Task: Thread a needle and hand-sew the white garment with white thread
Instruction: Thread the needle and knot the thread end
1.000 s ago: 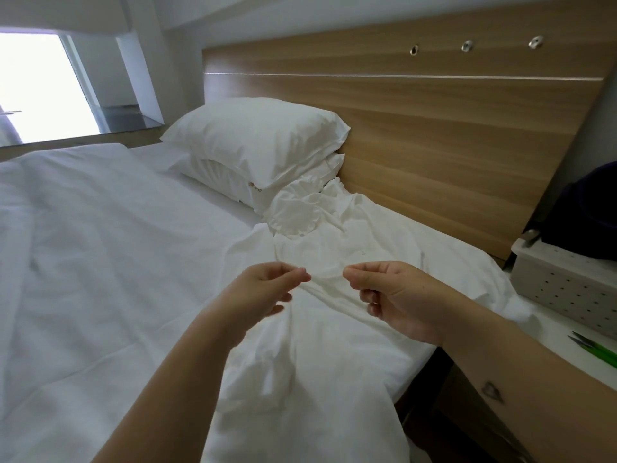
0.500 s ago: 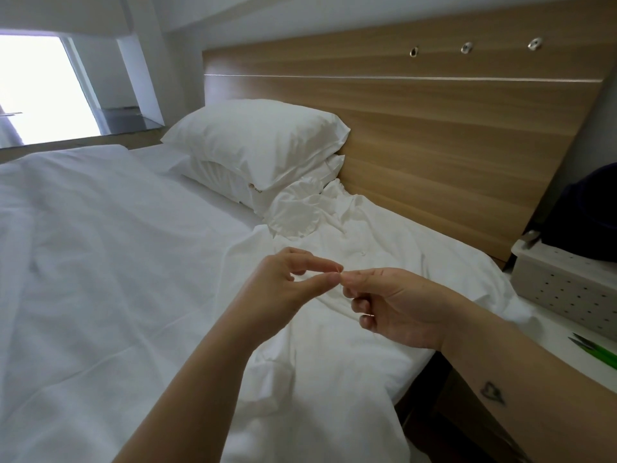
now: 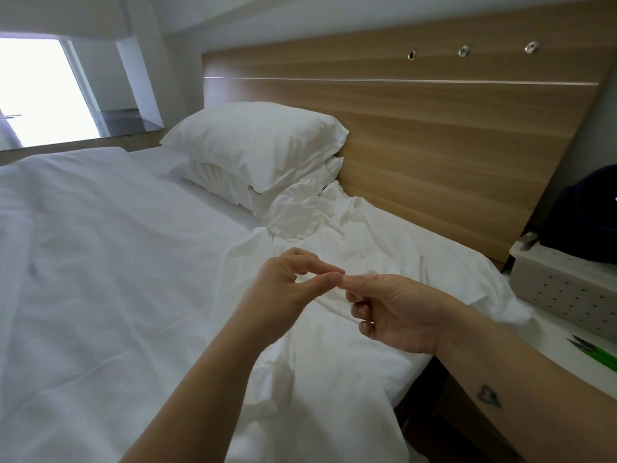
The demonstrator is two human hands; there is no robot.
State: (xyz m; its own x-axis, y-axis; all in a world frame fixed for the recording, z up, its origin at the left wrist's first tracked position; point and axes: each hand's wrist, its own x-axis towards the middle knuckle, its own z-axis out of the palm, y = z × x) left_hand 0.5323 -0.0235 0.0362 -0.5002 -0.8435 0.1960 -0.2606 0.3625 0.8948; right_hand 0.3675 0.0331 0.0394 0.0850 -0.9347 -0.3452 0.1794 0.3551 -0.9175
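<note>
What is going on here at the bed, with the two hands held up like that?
A person holds both hands above a white garment that lies crumpled on the bed, beside the pillows. The left hand pinches thumb and forefinger together, tip to tip with the pinched fingers of the right hand. It looks like threading a needle, but needle and thread are too fine to make out here.
</note>
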